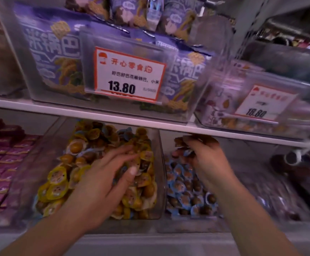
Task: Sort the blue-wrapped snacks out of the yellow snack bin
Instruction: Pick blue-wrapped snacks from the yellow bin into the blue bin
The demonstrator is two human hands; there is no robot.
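The yellow snack bin [156, 182], a clear tub on the lower shelf, is heaped with small yellow-wrapped snacks [57, 189]; a few blue-wrapped snacks [125, 133] show among them, mostly near the back, too jumbled to count. The left hand [106, 174] lies on top of the heap, its fingers spread and loosely bent into the pile; whether it grips anything cannot be told. Just to the right, touching that tub's wall, stands a second clear bin [162, 215] filled with blue wrappers. The right hand [200, 156] hangs above it with fingers curled round a small bunch of blue-wrapped pieces, blurred, so their number is unclear. Left of the yellow bin lie rows of purple packets [0, 163]. A white shelf board [58, 110] crosses just above both bins, shading their rear parts. On it sits a clear tub of purple bags [47, 52] with a price card [129, 74] reading 13.80, and beside it another tub with a second card [263, 103] reading 18.80.
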